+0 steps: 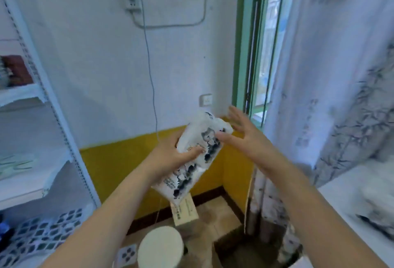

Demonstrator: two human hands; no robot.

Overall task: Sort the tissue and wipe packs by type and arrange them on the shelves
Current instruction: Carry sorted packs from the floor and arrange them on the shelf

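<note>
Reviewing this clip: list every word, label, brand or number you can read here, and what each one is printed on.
None can be read with confidence.
Tissue pack in the left hand: dark print beside a cartoon figure, too blurred to read.
Beige tag below the pack: small lines of print, too small to read.
Wall switch: no legible marking.
Packs on the shelves: too blurred to tell.

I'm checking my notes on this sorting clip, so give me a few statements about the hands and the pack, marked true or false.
1. The left hand grips the tissue pack. True.
2. The right hand is closed in a fist. False: its fingers are spread open beside the pack.
3. The pack lies on a shelf. False: it is held in the air, right of the shelves.
4. The pack is white with dark print. True.
</note>
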